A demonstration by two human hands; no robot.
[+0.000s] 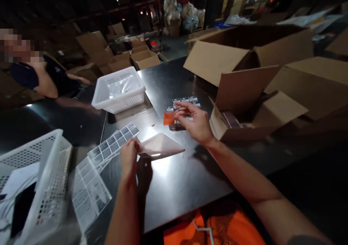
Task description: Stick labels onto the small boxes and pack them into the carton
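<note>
My left hand [129, 155] pinches one corner of a clear plastic bag [160, 147] and holds it just above the black table [179, 187]. My right hand [196, 123] grips a small orange card [169, 118] over a stack of small flat packets [182, 105] laid in rows. Two label sheets [114, 143] with grids of stickers lie flat to the left of my left hand.
A white mesh basket [119, 89] stands at the back centre, another [46, 176] at the near left with papers inside. Open cardboard boxes [252, 103] crowd the right side. A person sits at the far left by the table edge.
</note>
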